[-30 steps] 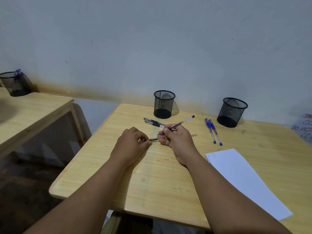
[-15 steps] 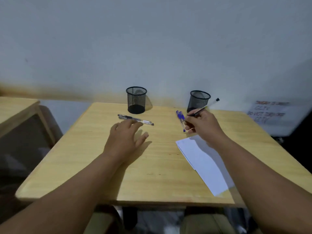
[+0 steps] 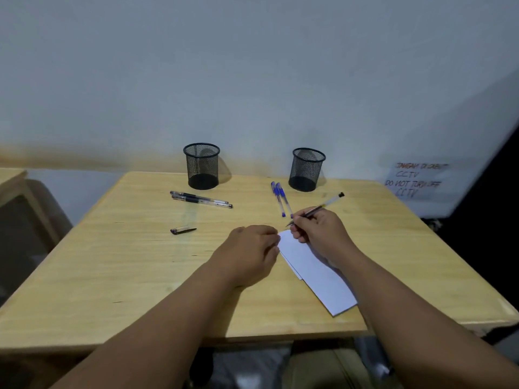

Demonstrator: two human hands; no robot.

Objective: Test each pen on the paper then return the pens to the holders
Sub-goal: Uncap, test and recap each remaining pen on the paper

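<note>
We see the black pen (image 3: pixel 318 209) in our right hand (image 3: pixel 320 233). The fingers curl round it, and its tip points down at the top corner of the white paper (image 3: pixel 314 272). The paper lies flat on the wooden counter (image 3: pixel 140 276). Our left hand (image 3: pixel 250 254) rests at the left edge of the paper with its fingers bent; we cannot tell if it pinches the paper or only touches it.

Just past the paper, two blue pens (image 3: pixel 280 197) lie side by side. Beyond them, near the wall, stands the right mesh holder (image 3: pixel 307 169). The left mesh holder (image 3: pixel 201 166) stands well to the left of the paper, at the back. In front of it lie two black pens (image 3: pixel 200 199), close together. A loose pen cap (image 3: pixel 182 230) lies left of the paper, nearer to us.
</note>
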